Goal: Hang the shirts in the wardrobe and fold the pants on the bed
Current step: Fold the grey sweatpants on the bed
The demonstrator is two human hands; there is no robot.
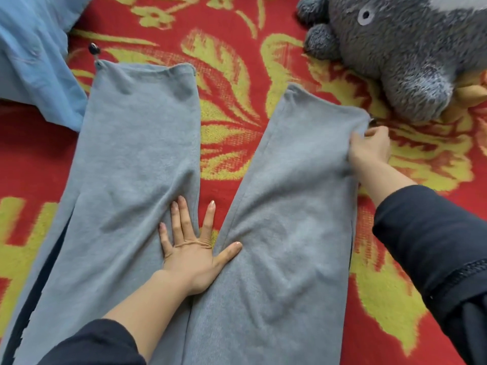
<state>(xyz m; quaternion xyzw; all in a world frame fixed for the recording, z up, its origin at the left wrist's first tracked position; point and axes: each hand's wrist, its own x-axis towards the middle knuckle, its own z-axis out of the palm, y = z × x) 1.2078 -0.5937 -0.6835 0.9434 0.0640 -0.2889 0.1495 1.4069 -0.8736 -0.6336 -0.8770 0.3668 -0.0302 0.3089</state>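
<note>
Grey sweatpants lie flat on the bed with both legs spread apart in a V, hems pointing away from me. My left hand rests flat with fingers spread at the crotch, between the two legs. My right hand pinches the outer edge of the right leg close to its hem. A drawstring with a dark bead sticks out at the left leg's hem.
The bed is covered by a red blanket with yellow flowers. A grey plush toy sits at the far right, near the right hem. A light blue cloth lies at the far left, touching the left leg.
</note>
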